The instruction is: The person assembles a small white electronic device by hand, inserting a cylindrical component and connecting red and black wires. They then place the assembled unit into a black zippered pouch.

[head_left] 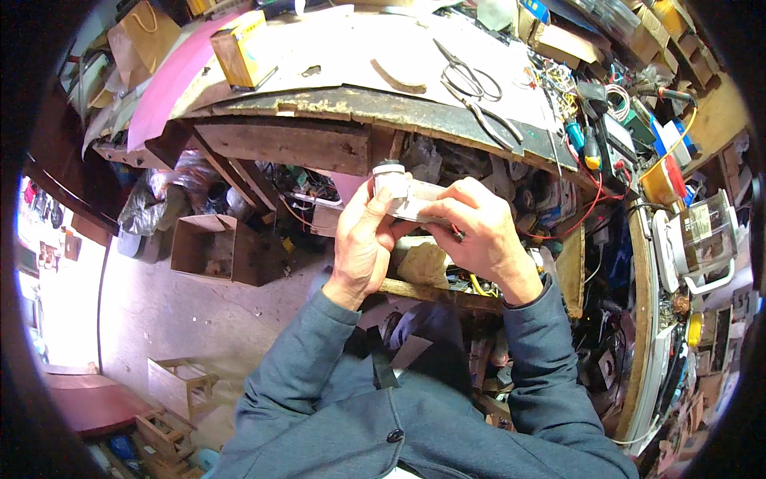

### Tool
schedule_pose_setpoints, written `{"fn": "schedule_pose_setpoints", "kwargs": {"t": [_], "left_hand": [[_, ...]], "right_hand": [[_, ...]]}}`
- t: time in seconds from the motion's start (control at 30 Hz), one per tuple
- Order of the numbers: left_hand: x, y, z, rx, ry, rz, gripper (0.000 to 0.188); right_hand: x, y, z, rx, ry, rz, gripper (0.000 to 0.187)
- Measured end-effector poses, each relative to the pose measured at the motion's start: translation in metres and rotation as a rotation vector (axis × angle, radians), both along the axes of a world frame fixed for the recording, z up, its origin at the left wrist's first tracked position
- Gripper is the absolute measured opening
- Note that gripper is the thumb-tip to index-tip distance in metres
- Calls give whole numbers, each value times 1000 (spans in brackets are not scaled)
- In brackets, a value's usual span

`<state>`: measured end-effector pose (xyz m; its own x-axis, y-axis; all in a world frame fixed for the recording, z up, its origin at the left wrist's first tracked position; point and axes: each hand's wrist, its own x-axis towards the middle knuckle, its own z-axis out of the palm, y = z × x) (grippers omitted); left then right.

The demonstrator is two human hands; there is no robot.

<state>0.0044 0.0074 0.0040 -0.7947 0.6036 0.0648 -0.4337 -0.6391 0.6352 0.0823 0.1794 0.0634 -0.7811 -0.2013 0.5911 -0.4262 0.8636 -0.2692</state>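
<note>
My left hand (pixel 365 239) is closed around a small white device (pixel 392 185) with a round head and a dark rim on top. I cannot make out its exact kind. Its flat, pale body reaches over to my right hand (pixel 480 227), whose fingers and thumb pinch that end from the right. A small red bit shows beneath the right fingertips. Both hands hang in front of the workbench edge, above my lap. Beyond them on the bench (pixel 335 64) lie black-handled scissors (pixel 469 76), pliers (pixel 491 124) and a curved brown strip (pixel 397 77).
A yellow box (pixel 242 52) stands at the bench's left. Tangled wires (pixel 562 88), a red test lead and tools crowd its right end. An open drawer (pixel 435 294) of small parts sits below my hands. On the floor rest a cardboard box (pixel 209 249) and a wooden stool (pixel 183 383).
</note>
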Motion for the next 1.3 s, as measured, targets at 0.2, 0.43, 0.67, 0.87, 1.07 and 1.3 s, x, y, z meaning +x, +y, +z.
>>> {"fn": "schedule_pose_setpoints", "kwargs": {"t": [0.2, 0.43, 0.67, 0.87, 1.07, 1.3], "left_hand": [[0, -1, 4, 45, -34, 17, 47], [-2, -4, -1, 148, -69, -17, 42], [-1, -8, 1, 191, -77, -31, 47], [-1, -9, 3, 182, -71, -38, 49], [0, -8, 2, 168, -99, -18, 47], [-2, -7, 1, 157, -131, -14, 44]], "right_hand": [[1, 0, 2, 14, 14, -24, 23], [2, -2, 5, 52, 20, -43, 23], [2, -3, 3, 30, 28, -37, 21], [2, -3, 4, 30, 44, -50, 20], [1, -3, 3, 35, 77, -30, 19], [2, -4, 4, 89, 96, -18, 17]]}}
